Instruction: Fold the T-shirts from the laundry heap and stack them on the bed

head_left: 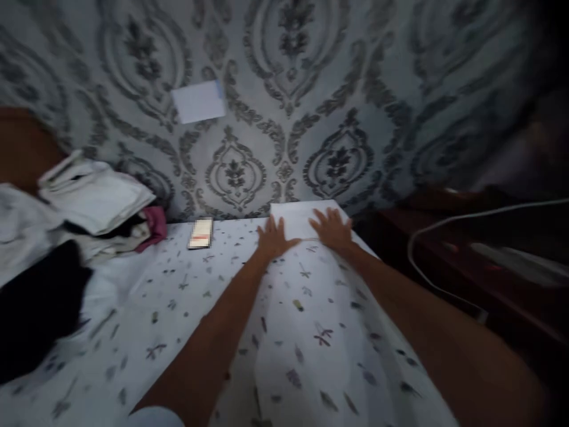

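Note:
My left hand [273, 238] lies with fingers spread on the near left corner of a flat white rectangular piece [297, 218], which looks like folded cloth. On its right side, my right hand [332, 230] also rests palm down, fingers apart. Both arms reach forward over a white sheet [306, 314] printed with small leaves and dragonflies. The white piece sits at the far edge of this sheet, close to the wall. Whether the sheet's near middle part is raised or only creased, I cannot tell.
A pile of white folded clothes [95, 196] stands at the left, with a black garment [40, 308] in front. A small blurred rectangular object [201, 233] lies near the patterned wall [240, 172]. At the right, a white cable [415, 237] hangs over dark red furniture [400, 228].

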Action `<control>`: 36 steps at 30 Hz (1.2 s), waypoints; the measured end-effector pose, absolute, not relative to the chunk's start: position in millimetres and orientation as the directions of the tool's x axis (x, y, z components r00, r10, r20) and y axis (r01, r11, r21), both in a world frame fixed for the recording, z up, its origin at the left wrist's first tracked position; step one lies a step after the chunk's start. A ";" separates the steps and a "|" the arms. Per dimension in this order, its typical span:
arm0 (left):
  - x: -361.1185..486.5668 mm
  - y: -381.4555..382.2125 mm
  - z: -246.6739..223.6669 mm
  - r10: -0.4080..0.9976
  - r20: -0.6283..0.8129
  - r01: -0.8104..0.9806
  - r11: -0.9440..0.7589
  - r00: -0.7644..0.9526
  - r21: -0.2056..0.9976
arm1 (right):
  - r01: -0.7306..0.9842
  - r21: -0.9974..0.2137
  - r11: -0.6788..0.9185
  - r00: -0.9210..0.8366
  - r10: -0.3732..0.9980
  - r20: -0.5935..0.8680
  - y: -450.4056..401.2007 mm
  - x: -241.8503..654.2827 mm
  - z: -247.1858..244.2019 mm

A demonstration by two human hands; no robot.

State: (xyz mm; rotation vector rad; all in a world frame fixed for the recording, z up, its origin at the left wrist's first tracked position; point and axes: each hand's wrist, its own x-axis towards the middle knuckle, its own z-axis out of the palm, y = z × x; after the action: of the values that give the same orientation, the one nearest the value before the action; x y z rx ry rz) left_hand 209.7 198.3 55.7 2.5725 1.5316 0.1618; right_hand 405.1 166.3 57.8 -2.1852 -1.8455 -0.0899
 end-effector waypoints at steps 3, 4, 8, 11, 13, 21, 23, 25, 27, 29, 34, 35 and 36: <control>185.2 187.5 56.3 0.860 -0.033 0.851 -0.497 0.509 0.169 | 0.964 -0.201 -0.174 0.233 0.915 0.328 163.8 396.5 60.0; 176.5 182.9 57.0 0.854 -0.038 0.846 -0.506 0.518 0.170 | 0.965 -0.198 -0.171 0.231 0.912 0.340 160.8 391.9 61.3; 142.6 157.8 63.1 0.841 -0.046 0.831 -0.523 0.539 0.188 | 0.989 -0.129 -0.070 0.104 0.955 0.277 131.7 362.5 63.3; 117.9 133.9 70.3 0.810 -0.078 0.803 -0.554 0.581 0.220 | 0.990 -0.138 0.008 0.012 0.990 0.140 98.1 329.5 56.0; 100.7 116.0 74.5 0.779 -0.097 0.775 -0.587 0.619 0.233 | 0.987 -0.157 0.046 -0.030 0.994 0.102 74.0 303.6 47.9; 9.4 55.7 79.2 0.667 -0.077 0.657 -0.697 0.741 0.286 | 0.895 -0.258 0.365 -0.309 0.922 0.232 -12.2 185.5 25.6; -22.1 56.7 95.4 0.592 -0.129 0.602 -0.747 0.795 0.283 | 0.859 -0.293 0.420 -0.355 0.900 0.252 -29.8 158.1 25.3; -56.5 67.8 123.9 0.601 -0.178 0.627 -0.744 0.779 0.233 | 0.827 -0.309 0.470 -0.396 0.877 0.273 -45.0 135.6 26.9; -93.3 87.6 161.0 0.750 -0.103 0.756 -0.641 0.654 0.134 | 0.804 -0.304 0.511 -0.434 0.854 0.287 -56.7 119.7 30.0; -131.5 112.2 200.8 0.862 0.066 0.859 -0.507 0.503 0.069 | 0.789 -0.284 0.545 -0.470 0.833 0.292 -64.4 111.4 33.9; -219.6 164.5 271.3 0.881 0.469 0.995 -0.088 0.057 0.043 | 0.764 -0.277 0.583 -0.494 0.804 0.330 -68.6 113.3 39.9; -233.2 171.4 276.7 0.863 0.505 0.998 -0.037 0.004 0.056 | 0.759 -0.291 0.583 -0.489 0.804 0.338 -67.9 114.9 40.1; -245.1 177.1 279.3 0.848 0.529 0.998 0.000 -0.037 0.069 | 0.752 -0.310 0.582 -0.483 0.806 0.341 -67.0 116.3 39.8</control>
State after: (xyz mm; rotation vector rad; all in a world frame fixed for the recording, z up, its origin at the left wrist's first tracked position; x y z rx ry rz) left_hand -245.1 177.1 279.3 2.3795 2.4281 0.7732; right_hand 116.3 -67.0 39.8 -1.2476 -2.3642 0.1627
